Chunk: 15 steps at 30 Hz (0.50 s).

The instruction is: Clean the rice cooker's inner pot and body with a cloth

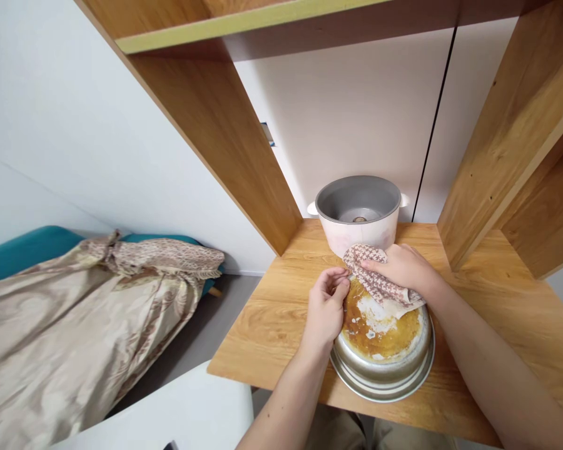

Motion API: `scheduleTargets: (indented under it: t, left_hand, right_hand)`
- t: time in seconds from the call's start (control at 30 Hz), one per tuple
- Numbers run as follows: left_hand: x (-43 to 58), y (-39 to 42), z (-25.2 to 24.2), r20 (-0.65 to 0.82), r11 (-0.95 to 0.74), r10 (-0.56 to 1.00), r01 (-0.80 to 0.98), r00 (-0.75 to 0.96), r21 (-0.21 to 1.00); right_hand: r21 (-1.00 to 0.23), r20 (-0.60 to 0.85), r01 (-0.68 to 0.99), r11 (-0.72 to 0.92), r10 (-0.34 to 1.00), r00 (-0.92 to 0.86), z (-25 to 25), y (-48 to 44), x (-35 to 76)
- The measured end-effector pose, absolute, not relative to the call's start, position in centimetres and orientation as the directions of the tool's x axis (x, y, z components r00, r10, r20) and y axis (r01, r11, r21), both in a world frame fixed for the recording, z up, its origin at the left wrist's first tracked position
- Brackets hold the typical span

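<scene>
An upturned metal pot (385,365) with a scorched brown and white base lies on the wooden desk (272,319). My left hand (326,306) grips its left edge, fingers curled over the rim. My right hand (406,265) presses a patterned brown and white cloth (378,278) onto the far part of the pot's base, fingers closed on the cloth.
A white cooker body (359,215) with a grey hollow stands behind the pot against the white wall. Wooden shelf panels (225,137) rise left and right. A bed with beige bedding (84,312) lies to the left, and a white surface (187,412) sits below the desk's near edge.
</scene>
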<state>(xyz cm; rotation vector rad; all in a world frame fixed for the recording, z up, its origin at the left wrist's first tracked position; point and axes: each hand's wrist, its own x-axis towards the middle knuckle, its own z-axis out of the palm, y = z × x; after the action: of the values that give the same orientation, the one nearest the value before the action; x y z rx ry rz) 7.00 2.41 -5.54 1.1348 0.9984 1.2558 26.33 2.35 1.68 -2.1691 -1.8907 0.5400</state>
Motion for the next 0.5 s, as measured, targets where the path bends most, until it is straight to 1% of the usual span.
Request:
scheduleTargets:
  t: [0.13, 0.27, 0.4, 0.5]
  left_hand:
    - [7.06, 2.26, -5.43, 0.052, -0.039, 0.996, -0.167, 0.073, 0.985]
    - [7.12, 2.23, -5.26, 0.056, -0.045, 0.996, -0.156, 0.073, 0.987]
    - [7.11, 2.17, -5.18, 0.049, -0.037, 0.996, -0.151, 0.075, 0.988]
    - [7.06, 2.14, -5.18, 0.05, -0.038, 0.996, -0.152, 0.076, 0.988]
  right_hand:
    - [-0.384, -0.122, 0.912, -0.143, 0.987, 0.103, 1.54, 2.24, 26.18]
    - [-0.357, -0.144, 0.925, -0.127, 0.986, 0.08, 1.48, 2.01, 26.12]
    - [-0.286, -0.129, 0.944, -0.163, 0.983, 0.131, 1.63, 1.91, 25.84]
    - [-0.26, -0.098, 0.948, -0.181, 0.982, 0.161, 1.61, 1.94, 25.68]
